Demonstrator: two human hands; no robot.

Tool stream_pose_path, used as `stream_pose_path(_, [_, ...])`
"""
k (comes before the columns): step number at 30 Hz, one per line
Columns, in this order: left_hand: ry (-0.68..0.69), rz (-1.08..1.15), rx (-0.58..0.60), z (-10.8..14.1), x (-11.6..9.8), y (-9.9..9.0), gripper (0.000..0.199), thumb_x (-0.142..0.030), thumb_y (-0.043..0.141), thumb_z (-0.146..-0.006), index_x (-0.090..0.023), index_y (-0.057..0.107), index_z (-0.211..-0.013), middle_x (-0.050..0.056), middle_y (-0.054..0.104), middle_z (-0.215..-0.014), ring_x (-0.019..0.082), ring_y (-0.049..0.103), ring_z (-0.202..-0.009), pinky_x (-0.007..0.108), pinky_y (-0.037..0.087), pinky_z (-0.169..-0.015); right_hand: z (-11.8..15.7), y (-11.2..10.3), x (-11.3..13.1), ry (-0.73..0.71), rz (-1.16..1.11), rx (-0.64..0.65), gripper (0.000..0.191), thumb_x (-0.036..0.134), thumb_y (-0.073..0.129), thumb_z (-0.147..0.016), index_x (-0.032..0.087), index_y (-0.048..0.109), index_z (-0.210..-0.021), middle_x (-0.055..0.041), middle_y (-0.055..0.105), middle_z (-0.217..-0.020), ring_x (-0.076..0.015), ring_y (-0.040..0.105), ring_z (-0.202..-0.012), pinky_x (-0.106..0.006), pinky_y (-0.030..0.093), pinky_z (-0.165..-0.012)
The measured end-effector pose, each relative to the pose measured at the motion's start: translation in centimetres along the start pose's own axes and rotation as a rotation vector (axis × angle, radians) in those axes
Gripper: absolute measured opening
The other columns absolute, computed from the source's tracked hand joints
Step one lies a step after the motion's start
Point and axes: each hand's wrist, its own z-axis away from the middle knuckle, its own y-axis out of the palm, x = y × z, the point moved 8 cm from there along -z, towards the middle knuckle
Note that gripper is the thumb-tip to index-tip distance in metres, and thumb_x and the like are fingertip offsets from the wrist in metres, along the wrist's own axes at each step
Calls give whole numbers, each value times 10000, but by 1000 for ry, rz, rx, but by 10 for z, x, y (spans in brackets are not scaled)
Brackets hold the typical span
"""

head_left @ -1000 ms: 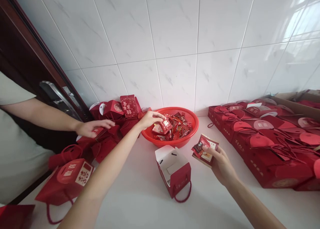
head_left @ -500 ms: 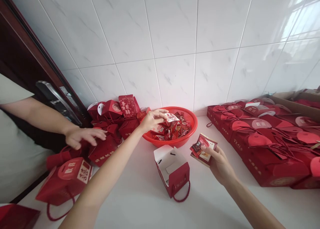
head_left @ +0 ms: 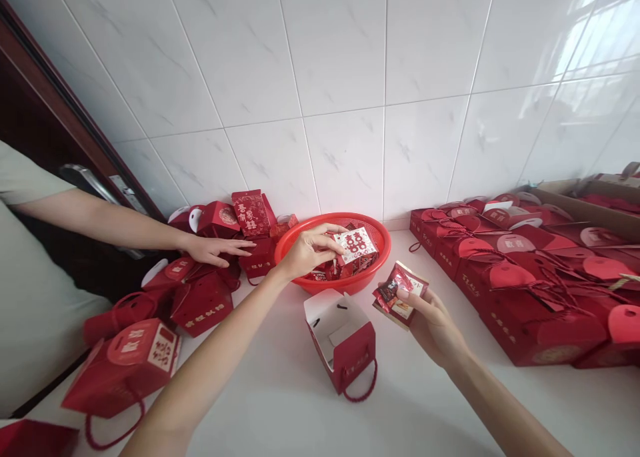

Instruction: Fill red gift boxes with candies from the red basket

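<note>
Over the red plastic basket (head_left: 383, 247), my left hand (head_left: 313, 250) pinches a white packet (head_left: 356, 244) printed with red double-happiness characters. Red wrapped sweets (head_left: 336, 270) lie in the basket below it, partly hidden by the packet. My right hand (head_left: 430, 317) grips several snack packets (head_left: 400, 294), small red ones on top of a larger cream and brown one. Between my hands, on the white table, stands an open red gift box (head_left: 356, 350) with a white inside and a rope handle.
Closed red gift boxes (head_left: 520, 270) stand in rows on the right, near a cardboard box (head_left: 565, 200). More red boxes (head_left: 203, 304) crowd the left side, where another person's hand (head_left: 215, 249) reaches over them. A tiled wall (head_left: 345, 157) rises behind.
My left hand has lifted the white packet into fuller view over the basket. The other person's hand has moved right and away over the left boxes. My right hand keeps its packets.
</note>
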Motion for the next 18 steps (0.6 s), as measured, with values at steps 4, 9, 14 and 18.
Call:
stream_pose_path(4, [74, -9, 16, 1, -12, 11, 131, -179, 701, -789, -232, 818, -809, 81, 672, -1226, 243, 649, -1132, 365, 545, -952, 1, 6, 4, -23, 10, 58, 457, 419, 849, -699, 225, 739, -1097, -103, 743, -1179, -330, 689, -1085, -507, 484, -1033])
stream_pose_path(9, [151, -75, 106, 5, -34, 48, 206, -143, 648, -841, -248, 823, -870, 78, 647, -1254, 210, 672, -1091, 349, 558, -953, 3, 10, 8, -72, -19, 87, 484, 414, 826, -741, 280, 708, -1190, -73, 701, -1280, -310, 651, -1166, -497, 459, -1068])
stream_pose_path(14, [164, -42, 251, 5, -49, 67, 313, -74, 560, -826, -235, 814, -909, 78, 619, -1343, 244, 593, -1259, 387, 486, -1072, 1, 2, 12, -95, -75, 49, 472, 385, 830, -745, 288, 709, -1191, -64, 708, -1267, -302, 661, -1152, -515, 444, -1091])
stream_pose_path(18, [-128, -20, 236, -12, -4, 24, 382, -157, 540, -817, -198, 741, -1140, 94, 696, -1239, 239, 677, -1112, 385, 526, -972, -2, -6, 15, -103, -84, 2, 437, 373, 823, -744, 275, 718, -1157, -58, 716, -1254, -300, 667, -1151, -513, 445, -1098])
